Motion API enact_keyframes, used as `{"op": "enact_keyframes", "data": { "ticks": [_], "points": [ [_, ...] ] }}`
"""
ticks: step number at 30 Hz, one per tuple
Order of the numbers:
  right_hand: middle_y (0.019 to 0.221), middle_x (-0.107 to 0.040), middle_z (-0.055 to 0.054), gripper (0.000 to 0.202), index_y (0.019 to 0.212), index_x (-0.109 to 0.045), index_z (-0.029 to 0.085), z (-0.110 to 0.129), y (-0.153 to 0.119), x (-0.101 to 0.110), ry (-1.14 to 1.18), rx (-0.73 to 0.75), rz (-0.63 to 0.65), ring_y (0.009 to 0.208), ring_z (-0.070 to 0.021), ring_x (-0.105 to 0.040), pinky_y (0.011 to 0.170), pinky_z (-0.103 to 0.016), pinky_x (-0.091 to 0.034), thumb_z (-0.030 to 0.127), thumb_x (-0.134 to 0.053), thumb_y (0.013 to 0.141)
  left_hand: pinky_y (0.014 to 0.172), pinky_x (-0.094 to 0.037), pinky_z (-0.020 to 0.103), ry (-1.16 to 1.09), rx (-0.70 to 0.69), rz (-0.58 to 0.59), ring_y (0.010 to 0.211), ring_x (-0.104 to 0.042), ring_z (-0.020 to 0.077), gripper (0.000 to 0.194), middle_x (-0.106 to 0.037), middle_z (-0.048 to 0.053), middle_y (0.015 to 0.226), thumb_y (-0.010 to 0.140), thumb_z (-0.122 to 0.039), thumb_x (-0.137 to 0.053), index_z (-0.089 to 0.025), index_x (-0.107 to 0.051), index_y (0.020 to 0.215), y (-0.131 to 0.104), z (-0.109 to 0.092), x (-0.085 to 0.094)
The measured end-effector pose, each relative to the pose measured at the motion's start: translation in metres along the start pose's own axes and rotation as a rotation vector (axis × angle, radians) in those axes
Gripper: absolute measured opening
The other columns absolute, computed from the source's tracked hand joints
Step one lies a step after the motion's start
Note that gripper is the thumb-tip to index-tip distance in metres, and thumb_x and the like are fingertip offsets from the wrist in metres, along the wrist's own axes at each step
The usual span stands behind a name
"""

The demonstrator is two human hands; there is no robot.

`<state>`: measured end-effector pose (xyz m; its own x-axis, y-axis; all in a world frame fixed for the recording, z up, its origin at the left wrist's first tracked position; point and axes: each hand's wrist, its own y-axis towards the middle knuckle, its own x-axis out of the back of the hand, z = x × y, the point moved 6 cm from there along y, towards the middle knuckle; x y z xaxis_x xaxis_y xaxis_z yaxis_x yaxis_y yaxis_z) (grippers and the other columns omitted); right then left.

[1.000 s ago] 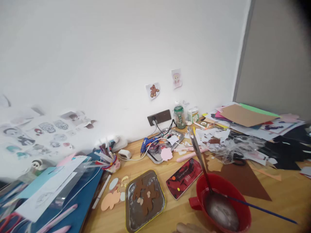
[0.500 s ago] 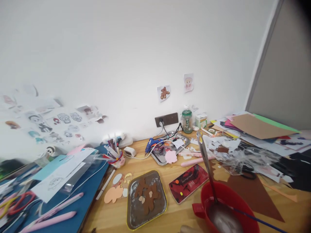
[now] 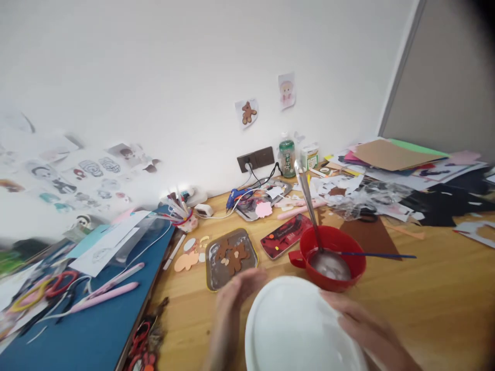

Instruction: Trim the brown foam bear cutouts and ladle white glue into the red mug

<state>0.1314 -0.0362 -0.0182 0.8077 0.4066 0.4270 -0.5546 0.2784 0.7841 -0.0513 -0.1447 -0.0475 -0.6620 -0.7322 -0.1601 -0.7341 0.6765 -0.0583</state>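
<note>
A smooth white bowl (image 3: 297, 324) fills the bottom centre, tilted and cut off by the lower edge. My right hand (image 3: 359, 319) grips its right side, fingers over the edge and thumb hidden. To the left of it, my left hand (image 3: 242, 291) is raised with fingers stretched out, a little apart from the bowl and somewhat blurred. Just beyond that hand lies a yellow-rimmed tray (image 3: 216, 281) bearing brown bear-shaped cutouts (image 3: 235, 257). Behind the bowl stands a red cup (image 3: 358, 265) with cloudy liquid, a metal spoon (image 3: 307, 198) and a blue stick (image 3: 382, 255) in it.
A red phone-shaped box (image 3: 284, 234) lies beside the cup. Farther back are a blue glue gun (image 3: 236, 197), a green bottle (image 3: 286, 157) and paper scraps (image 3: 336, 183). On the left, a blue board (image 3: 116, 319) carries scissors (image 3: 62, 283) and a pink hair straightener (image 3: 108, 298).
Both hands and the white bowl have come into view at the bottom. The view has tilted down, so the desk items sit higher in the picture.
</note>
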Motion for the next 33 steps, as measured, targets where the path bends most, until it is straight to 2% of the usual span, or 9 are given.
{"op": "enact_keyframes", "data": {
  "ticks": [3, 8, 12, 14, 17, 19, 22, 27, 33],
  "points": [
    [0.126, -0.041, -0.007, 0.053, 0.127, -0.03, 0.027, 0.014, -0.005, -0.021, -0.038, 0.029, 0.088, 0.112, -0.0252, -0.043, 0.089, -0.035, -0.04, 0.043, -0.047, 0.079, 0.095, -0.032, 0.043, 0.129, -0.193, 0.035, 0.114, -0.041, 0.0269, 0.046, -0.052, 0.008, 0.118, 0.074, -0.051, -0.039, -0.021, -0.058, 0.104, -0.001, -0.001, 0.024],
    [0.139, -0.015, -0.014, 0.065, 0.132, -0.018, 0.015, 0.02, 0.013, -0.037, -0.101, 0.069, 0.175, 0.123, -0.0325, -0.023, 0.094, -0.044, -0.032, 0.052, -0.036, 0.081, 0.094, -0.031, 0.051, 0.448, -0.21, 0.025, 0.117, -0.037, 0.0313, 0.048, -0.057, 0.009, 0.11, 0.066, -0.059, -0.046, -0.027, -0.061, 0.099, 0.026, 0.022, 0.046],
    [0.139, -0.016, -0.016, 0.086, 0.135, -0.009, 0.014, -0.012, 0.009, -0.055, -0.051, -0.138, 0.216, 0.122, -0.0343, -0.025, 0.094, -0.044, -0.034, 0.053, -0.052, 0.072, 0.096, -0.027, 0.052, 0.593, -0.344, -0.043, 0.12, -0.032, 0.0294, 0.041, -0.053, 0.006, 0.116, 0.073, -0.05, -0.044, -0.031, -0.053, 0.109, 0.044, 0.029, 0.054],
    [0.137, -0.023, -0.012, 0.09, 0.136, -0.008, 0.018, -0.036, 0.007, -0.067, 0.072, -0.281, 0.102, 0.12, -0.0333, -0.029, 0.092, -0.04, -0.038, 0.048, -0.059, 0.068, 0.097, -0.028, 0.051, 0.653, -0.445, -0.098, 0.122, -0.03, 0.028, 0.042, -0.049, 0.004, 0.121, 0.076, -0.042, -0.044, -0.032, -0.045, 0.117, 0.039, 0.025, 0.055],
    [0.13, -0.038, -0.002, 0.084, 0.134, -0.013, 0.032, -0.064, 0.013, -0.098, 0.114, -0.326, 0.071, 0.116, -0.0289, -0.038, 0.085, -0.036, -0.046, 0.042, -0.062, 0.067, 0.095, -0.032, 0.048, 0.869, -0.719, -0.102, 0.122, -0.03, 0.0256, 0.049, -0.042, 0.003, 0.128, 0.078, -0.033, -0.045, -0.034, -0.032, 0.126, 0.018, 0.0, 0.041],
    [0.125, -0.044, 0.001, 0.083, 0.132, -0.015, 0.038, -0.074, 0.016, -0.113, 0.14, -0.35, 0.054, 0.112, -0.028, -0.043, 0.08, -0.036, -0.049, 0.038, -0.064, 0.065, 0.095, -0.033, 0.047, 1.088, -0.927, 0.017, 0.122, -0.029, 0.0246, 0.049, -0.037, 0.002, 0.132, 0.079, -0.028, -0.045, -0.036, -0.032, 0.126, 0.002, -0.025, 0.02],
    [0.129, -0.039, 0.0, 0.094, 0.132, -0.008, 0.039, -0.07, 0.004, -0.117, 0.177, -0.423, -0.002, 0.113, -0.0301, -0.041, 0.082, -0.038, -0.048, 0.033, -0.068, 0.061, 0.094, -0.029, 0.052, 1.399, -1.041, 0.272, 0.124, -0.025, 0.0291, 0.055, -0.032, 0.007, 0.134, 0.076, -0.029, -0.05, -0.033, -0.03, 0.128, -0.009, -0.054, -0.011],
    [0.137, -0.022, -0.011, 0.121, 0.134, 0.003, 0.027, -0.036, -0.015, -0.098, 0.318, -0.493, -0.012, 0.119, -0.0361, -0.029, 0.091, -0.045, -0.037, 0.027, -0.078, 0.044, 0.092, -0.035, 0.048, 1.539, -0.96, 0.488, 0.123, -0.024, 0.033, 0.085, -0.031, 0.016, 0.133, 0.062, -0.057, -0.054, -0.017, -0.025, 0.131, -0.005, -0.063, -0.038],
    [0.134, -0.027, -0.018, 0.109, 0.133, 0.006, 0.018, -0.032, -0.005, -0.093, 0.415, -0.538, -0.03, 0.12, -0.0333, -0.03, 0.093, -0.047, -0.034, 0.028, -0.071, 0.056, 0.097, -0.028, 0.048, 1.42, -0.998, 0.331, 0.125, -0.019, 0.0335, 0.081, -0.03, 0.016, 0.134, 0.062, -0.054, -0.053, -0.013, -0.029, 0.128, -0.01, -0.047, -0.041]
  ]
}}
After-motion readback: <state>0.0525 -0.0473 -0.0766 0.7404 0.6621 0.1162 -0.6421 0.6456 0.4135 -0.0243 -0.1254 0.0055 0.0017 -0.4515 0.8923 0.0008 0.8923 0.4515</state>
